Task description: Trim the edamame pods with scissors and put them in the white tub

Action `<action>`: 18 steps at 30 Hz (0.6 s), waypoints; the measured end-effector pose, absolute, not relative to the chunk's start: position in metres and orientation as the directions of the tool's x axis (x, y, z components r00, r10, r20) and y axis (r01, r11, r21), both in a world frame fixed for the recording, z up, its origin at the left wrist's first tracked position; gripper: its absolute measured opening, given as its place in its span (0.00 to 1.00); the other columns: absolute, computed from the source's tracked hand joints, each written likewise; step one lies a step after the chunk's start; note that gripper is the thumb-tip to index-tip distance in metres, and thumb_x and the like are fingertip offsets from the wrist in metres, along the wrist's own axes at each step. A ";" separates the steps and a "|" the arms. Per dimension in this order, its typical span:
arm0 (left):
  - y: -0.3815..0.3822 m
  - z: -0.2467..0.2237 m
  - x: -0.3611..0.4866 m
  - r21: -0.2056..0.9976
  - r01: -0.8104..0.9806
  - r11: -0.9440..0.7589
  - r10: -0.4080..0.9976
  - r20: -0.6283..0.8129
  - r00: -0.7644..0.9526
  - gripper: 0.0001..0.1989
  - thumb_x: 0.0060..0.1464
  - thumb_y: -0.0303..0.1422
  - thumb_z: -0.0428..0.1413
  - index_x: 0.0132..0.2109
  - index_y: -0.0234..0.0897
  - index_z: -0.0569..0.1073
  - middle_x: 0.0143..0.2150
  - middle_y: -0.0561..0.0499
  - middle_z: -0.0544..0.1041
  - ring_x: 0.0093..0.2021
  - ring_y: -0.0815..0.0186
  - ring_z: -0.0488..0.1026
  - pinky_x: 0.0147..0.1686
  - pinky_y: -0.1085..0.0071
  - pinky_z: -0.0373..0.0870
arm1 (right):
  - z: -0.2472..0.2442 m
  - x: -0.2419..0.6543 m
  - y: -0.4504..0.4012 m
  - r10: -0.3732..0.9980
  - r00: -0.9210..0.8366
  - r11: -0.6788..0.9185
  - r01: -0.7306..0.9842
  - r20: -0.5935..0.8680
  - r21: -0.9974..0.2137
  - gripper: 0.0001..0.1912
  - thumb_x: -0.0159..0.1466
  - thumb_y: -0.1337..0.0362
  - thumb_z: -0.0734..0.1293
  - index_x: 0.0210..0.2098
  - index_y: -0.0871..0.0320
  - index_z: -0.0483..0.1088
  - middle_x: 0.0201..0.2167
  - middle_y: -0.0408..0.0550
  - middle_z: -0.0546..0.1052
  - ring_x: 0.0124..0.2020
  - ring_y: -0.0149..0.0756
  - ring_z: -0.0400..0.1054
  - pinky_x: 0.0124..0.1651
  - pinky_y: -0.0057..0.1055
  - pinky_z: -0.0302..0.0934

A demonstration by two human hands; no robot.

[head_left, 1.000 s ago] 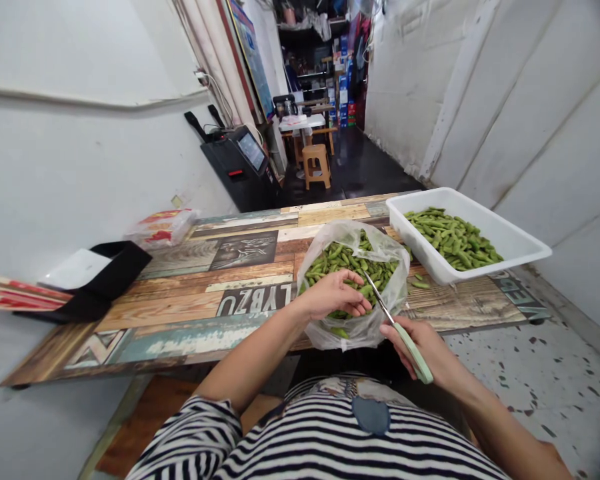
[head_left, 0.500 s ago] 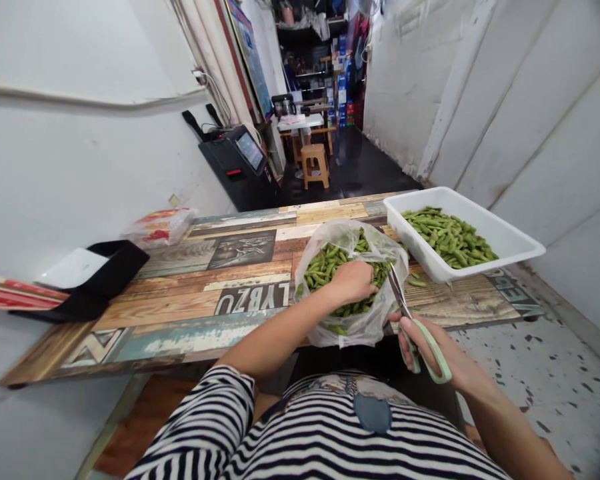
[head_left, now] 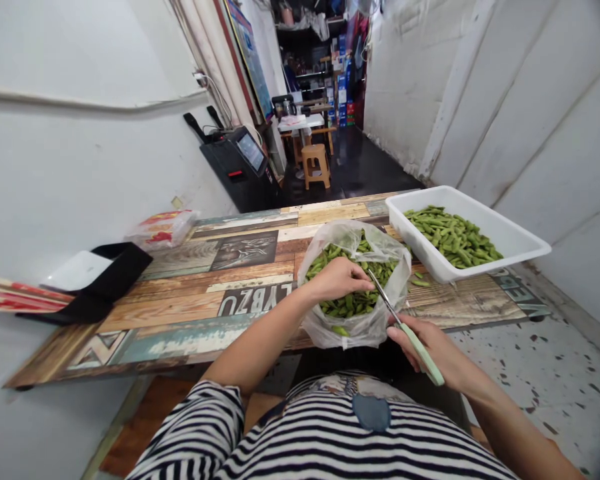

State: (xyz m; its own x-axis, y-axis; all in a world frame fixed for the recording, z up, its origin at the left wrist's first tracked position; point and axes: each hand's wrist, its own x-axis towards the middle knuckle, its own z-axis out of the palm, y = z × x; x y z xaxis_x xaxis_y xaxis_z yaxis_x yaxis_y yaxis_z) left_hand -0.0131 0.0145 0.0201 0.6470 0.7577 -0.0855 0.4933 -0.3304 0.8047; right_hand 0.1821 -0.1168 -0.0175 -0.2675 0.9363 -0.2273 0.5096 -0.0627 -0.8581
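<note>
A thin clear plastic bag (head_left: 319,332) full of green edamame pods (head_left: 347,305) stands open on the table in front of me. Over the pods, my left hand (head_left: 341,277) is closed in a pinch, seemingly on an edamame pod mostly hidden by the fingers. My right hand (head_left: 425,343) grips scissors (head_left: 417,348) with pale green handles at the bag's right edge. Their blades point up and left, with the tips right at my left fingertips. The blades look nearly together, seen edge-on.
A white plastic tub (head_left: 525,250) holding more pods stands to the right. A few loose pods (head_left: 419,280) lie between bag and tub. On the left of the wood-patterned table (head_left: 175,303) are a black holder (head_left: 125,273) with chopsticks and a red-and-white packet (head_left: 163,229).
My left hand has come up out of the pods, slightly left. The scissors have turned edge-on, and their tips have moved left to my left fingers.
</note>
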 end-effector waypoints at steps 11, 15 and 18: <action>0.010 0.021 -0.011 0.928 0.096 0.359 0.747 -0.347 0.568 0.10 0.46 0.31 0.63 0.32 0.28 0.72 0.26 0.49 0.75 0.20 0.78 0.65 0.20 0.80 0.60 | -0.012 0.175 -0.120 0.901 -0.308 -0.249 0.212 -0.306 -0.945 0.25 0.63 0.39 0.54 0.35 0.56 0.60 0.21 0.39 0.66 0.21 0.31 0.64 0.27 0.28 0.62; 0.002 0.019 -0.006 0.874 -0.050 0.483 0.739 -0.376 0.558 0.04 0.50 0.24 0.59 0.32 0.27 0.71 0.28 0.47 0.77 0.22 0.78 0.70 0.24 0.81 0.67 | -0.006 0.172 -0.120 0.904 -0.308 -0.221 0.256 -0.296 -0.941 0.28 0.62 0.37 0.53 0.35 0.56 0.60 0.21 0.40 0.67 0.22 0.32 0.64 0.28 0.30 0.61; -0.005 0.015 -0.002 0.857 -0.106 0.505 0.750 -0.374 0.546 0.04 0.52 0.23 0.58 0.31 0.28 0.68 0.27 0.47 0.77 0.22 0.76 0.72 0.25 0.81 0.69 | -0.008 0.171 -0.119 0.916 -0.303 -0.177 0.281 -0.262 -0.943 0.27 0.63 0.38 0.52 0.35 0.57 0.61 0.20 0.40 0.67 0.22 0.33 0.64 0.28 0.31 0.60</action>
State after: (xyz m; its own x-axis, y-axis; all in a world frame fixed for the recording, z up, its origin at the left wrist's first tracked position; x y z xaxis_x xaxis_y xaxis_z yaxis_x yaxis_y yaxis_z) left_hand -0.0025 -0.0051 0.0146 0.5456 0.7498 -0.3743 -0.1059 0.5047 0.8567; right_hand 0.1710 -0.1189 -0.0083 -0.3026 0.9163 -0.2623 0.2811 -0.1771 -0.9432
